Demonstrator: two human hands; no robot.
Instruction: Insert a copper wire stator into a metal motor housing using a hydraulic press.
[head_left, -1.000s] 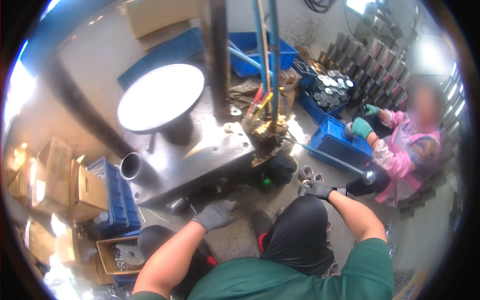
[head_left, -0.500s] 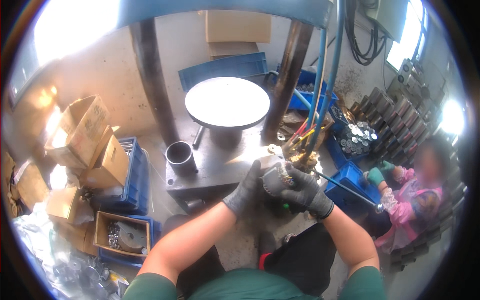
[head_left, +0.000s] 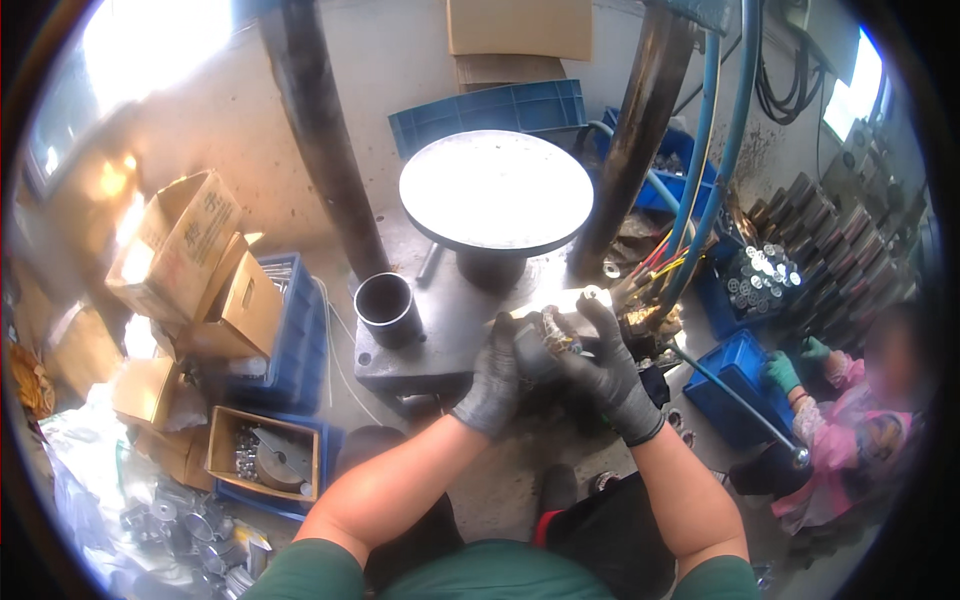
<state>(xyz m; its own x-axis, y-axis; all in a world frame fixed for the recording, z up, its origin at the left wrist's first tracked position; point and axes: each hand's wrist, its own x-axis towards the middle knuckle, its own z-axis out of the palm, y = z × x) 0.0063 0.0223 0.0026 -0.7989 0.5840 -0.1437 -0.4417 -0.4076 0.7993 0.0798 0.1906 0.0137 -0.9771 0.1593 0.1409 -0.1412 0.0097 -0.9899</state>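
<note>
I see my gloved left hand and right hand meet in front of my chest, both closed around a small metal part held between them. Just past them lies the grey press base, carrying an open steel cylinder, and beyond rises the round press plate.

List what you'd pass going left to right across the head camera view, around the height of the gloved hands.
Open cardboard boxes → blue crate → short metal tube standing on the press base → left hand → metal part held in both hands → right hand → blue bin → a seated person's green glove.
</note>
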